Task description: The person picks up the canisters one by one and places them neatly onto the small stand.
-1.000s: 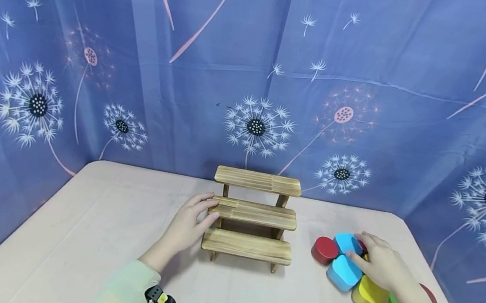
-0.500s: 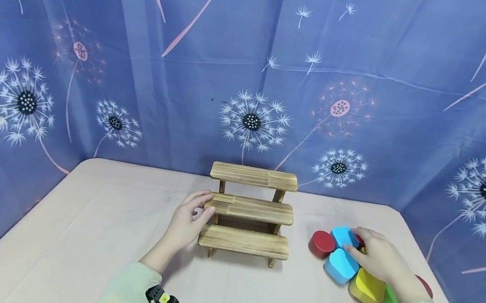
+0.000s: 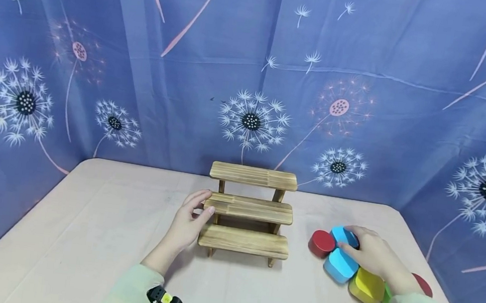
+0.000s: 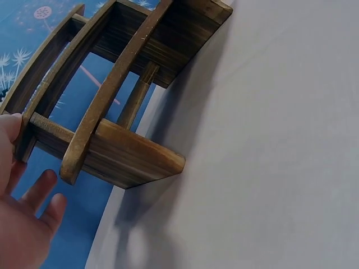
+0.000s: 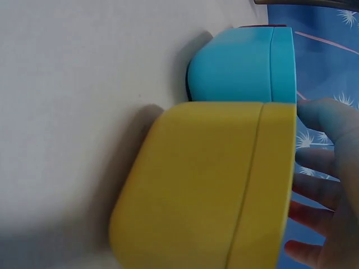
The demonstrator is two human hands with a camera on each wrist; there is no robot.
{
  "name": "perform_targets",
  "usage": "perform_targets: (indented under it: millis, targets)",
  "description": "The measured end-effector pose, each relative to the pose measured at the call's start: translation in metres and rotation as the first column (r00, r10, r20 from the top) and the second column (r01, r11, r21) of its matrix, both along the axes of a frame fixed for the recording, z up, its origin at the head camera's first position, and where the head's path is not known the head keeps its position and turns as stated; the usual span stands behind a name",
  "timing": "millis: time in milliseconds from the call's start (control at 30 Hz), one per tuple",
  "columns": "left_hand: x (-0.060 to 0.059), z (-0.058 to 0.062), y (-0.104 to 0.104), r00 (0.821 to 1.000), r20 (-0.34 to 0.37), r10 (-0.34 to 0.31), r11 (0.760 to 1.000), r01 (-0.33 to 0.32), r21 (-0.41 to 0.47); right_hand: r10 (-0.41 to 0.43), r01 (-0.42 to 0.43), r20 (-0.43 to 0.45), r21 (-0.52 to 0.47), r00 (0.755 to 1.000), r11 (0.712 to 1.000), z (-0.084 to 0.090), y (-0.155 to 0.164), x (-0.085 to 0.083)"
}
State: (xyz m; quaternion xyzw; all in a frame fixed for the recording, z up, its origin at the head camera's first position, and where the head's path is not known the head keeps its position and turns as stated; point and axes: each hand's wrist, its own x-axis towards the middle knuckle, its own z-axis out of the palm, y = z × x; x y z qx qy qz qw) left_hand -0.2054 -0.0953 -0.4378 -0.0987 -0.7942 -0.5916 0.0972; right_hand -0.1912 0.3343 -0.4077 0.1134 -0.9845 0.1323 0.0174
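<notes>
Slid slightly farther over the far blue block [image 3: 344, 234] since the earlier frame: right hand [image 3: 369, 255], fingers draped loosely over it, no firm grip visible. Among the block cluster at right of the table [image 3: 78, 232]: red block [image 3: 321, 243], near blue block [image 3: 339, 265], yellow block [image 3: 365, 286]. Resting against the left end of the wooden step shelf [image 3: 248, 215], middle step: left hand [image 3: 189, 220], fingers relaxed and straight.

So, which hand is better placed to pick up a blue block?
The right hand: it already rests on the blue blocks. The left hand touches the wooden step shelf.
</notes>
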Motion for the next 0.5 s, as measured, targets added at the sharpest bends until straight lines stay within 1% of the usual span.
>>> perform_targets:
  millis: [133, 333, 500]
  targets:
    - [-0.0004, -0.0018, 0.0005, 1.000, -0.004, 0.002, 0.999, -0.002, 0.042, -0.020, 0.020, 0.007, 0.004, 1.000, 1.000, -0.0018, 0.0000, -0.0022]
    - [0.0004, -0.0030, 0.0009, 1.000, -0.016, 0.015, 1.000, -0.015, 0.021, -0.052, 0.052, -0.005, 0.039, 0.999, 0.998, -0.0042, 0.0008, -0.0053]
    - [0.0008, -0.0043, 0.0001, 0.998, -0.059, 0.019, 1.000, -0.017, 0.019, -0.078, 0.077, 0.012, 0.035, 0.997, 0.996, -0.0040, 0.0041, -0.0077]
